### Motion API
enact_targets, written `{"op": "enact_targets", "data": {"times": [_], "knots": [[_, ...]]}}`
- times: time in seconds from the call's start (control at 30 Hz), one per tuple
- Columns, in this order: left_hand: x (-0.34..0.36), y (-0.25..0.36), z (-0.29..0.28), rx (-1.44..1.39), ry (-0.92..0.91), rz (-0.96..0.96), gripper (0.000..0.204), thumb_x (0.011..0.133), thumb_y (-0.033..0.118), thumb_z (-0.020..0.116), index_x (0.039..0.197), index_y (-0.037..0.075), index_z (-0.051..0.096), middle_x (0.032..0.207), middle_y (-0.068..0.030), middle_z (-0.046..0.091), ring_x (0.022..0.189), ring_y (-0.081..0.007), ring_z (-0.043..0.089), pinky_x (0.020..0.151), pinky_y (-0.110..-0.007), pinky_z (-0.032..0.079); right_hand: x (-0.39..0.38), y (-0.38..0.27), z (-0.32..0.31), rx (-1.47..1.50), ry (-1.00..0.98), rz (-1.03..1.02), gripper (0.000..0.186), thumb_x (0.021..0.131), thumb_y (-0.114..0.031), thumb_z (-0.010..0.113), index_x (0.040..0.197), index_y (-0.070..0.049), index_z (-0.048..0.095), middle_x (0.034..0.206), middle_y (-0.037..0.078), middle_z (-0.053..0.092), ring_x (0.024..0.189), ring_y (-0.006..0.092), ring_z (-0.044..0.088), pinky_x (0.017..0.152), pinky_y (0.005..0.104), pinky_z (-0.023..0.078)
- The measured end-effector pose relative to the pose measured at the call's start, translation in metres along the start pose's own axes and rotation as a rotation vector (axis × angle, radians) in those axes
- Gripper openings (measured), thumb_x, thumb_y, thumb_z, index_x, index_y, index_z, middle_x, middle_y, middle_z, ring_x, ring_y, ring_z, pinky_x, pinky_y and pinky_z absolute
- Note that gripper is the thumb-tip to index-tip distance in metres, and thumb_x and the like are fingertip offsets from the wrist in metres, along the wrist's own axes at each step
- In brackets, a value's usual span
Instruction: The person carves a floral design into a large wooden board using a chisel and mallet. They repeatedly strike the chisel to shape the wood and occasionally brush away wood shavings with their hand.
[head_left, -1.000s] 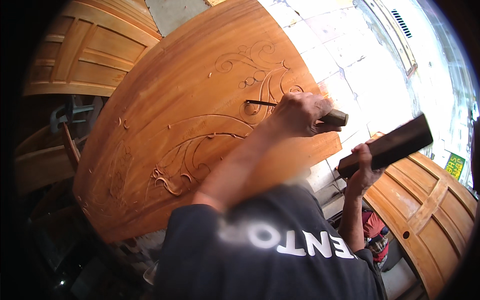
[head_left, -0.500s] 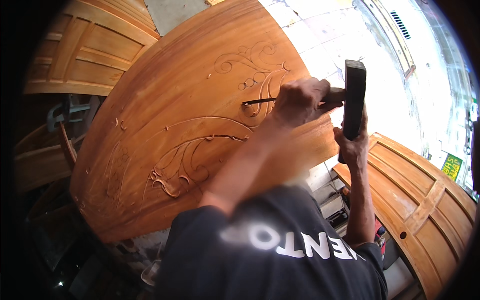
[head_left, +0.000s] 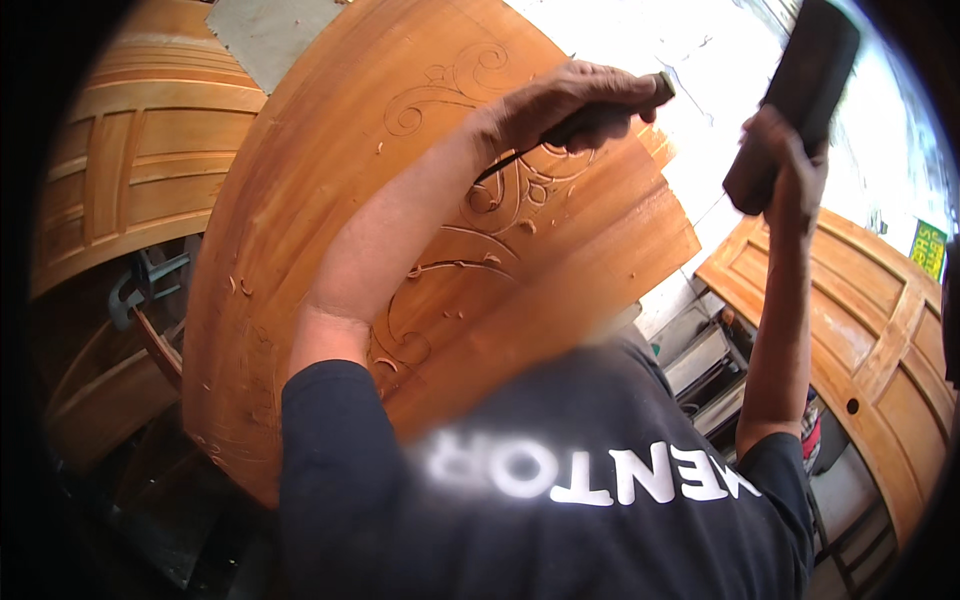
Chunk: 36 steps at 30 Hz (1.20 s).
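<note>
1. Here's the wooden panel, broad and reddish-brown, spread out in front of the person, its carved scrolls curling across the face.
2. Look at the chisel: it slants over the panel, its tip down by a small curl; whether it bites, I can't tell.
3. The left hand has its fingers wrapped round the chisel's handle.
4. And the right hand grips a long dark block, held up well apart from the chisel!
5. Wood shavings lie scattered on the panel's left side.
6. Further out, one panelled door sits left, another door right, beyond the dark shirt.
</note>
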<state>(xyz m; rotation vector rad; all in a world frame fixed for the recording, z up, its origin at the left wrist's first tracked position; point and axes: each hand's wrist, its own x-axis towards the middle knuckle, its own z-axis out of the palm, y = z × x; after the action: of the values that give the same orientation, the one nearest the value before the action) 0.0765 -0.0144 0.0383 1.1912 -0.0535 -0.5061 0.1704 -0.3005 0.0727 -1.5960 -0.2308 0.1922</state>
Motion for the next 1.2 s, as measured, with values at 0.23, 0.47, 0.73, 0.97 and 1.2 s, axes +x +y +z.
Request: {"op": "enact_targets", "data": {"times": [0.23,0.47,0.73,0.97,1.2], "knots": [[0.003,-0.011,-0.014,-0.088,0.122,0.108,0.046,0.096,0.049,0.073,0.102,0.003,0.071,0.068,0.0005,0.058,0.046,-0.0032,0.05,0.042,-0.018,0.041,-0.006,0.021,0.034,-0.854,-0.276,-0.177,0.078,0.081,-0.012,0.085,0.151,-0.018,0.052,0.132,0.014,0.069,0.122,0.0237,0.063,0.105,0.038,0.05],[0.001,-0.006,-0.029,-0.249,0.164,0.105,0.04,0.1,0.048,0.067,0.101,0.008,0.064,0.067,0.0028,0.054,0.046,-0.0045,0.047,0.041,-0.019,0.038,0.048,0.017,0.033,-0.248,0.017,-0.085,0.05,0.093,-0.022,0.075,0.136,-0.002,0.06,0.103,0.013,0.076,0.106,0.0206,0.072,0.094,0.0357,0.058],[-0.017,0.003,-0.029,-0.213,0.166,0.264,0.041,0.098,0.047,0.07,0.103,0.007,0.065,0.067,0.0021,0.055,0.047,-0.0042,0.048,0.042,-0.019,0.038,0.075,0.044,0.013,-0.322,-0.279,-0.39,0.071,0.087,-0.01,0.083,0.15,-0.008,0.051,0.131,0.01,0.067,0.112,0.021,0.069,0.096,0.0359,0.057],[-0.03,0.001,-0.037,-0.21,0.313,0.295,0.041,0.098,0.049,0.069,0.103,0.009,0.064,0.066,0.0039,0.053,0.047,-0.0043,0.046,0.042,-0.02,0.037,0.053,-0.036,0.105,-0.909,-0.548,-0.354,0.085,0.075,-0.002,0.076,0.154,-0.015,0.047,0.14,0.015,0.061,0.13,0.0305,0.059,0.107,0.0425,0.049],[-0.025,0.001,-0.044,-0.227,0.37,0.354,0.036,0.099,0.044,0.071,0.104,0.01,0.063,0.065,0.0036,0.054,0.048,-0.0043,0.048,0.042,-0.02,0.038,0.081,-0.059,0.137,-0.321,0.063,-0.137,0.054,0.077,-0.013,0.083,0.125,-0.002,0.061,0.097,0.006,0.067,0.084,0.0154,0.064,0.073,0.0312,0.053]]}}
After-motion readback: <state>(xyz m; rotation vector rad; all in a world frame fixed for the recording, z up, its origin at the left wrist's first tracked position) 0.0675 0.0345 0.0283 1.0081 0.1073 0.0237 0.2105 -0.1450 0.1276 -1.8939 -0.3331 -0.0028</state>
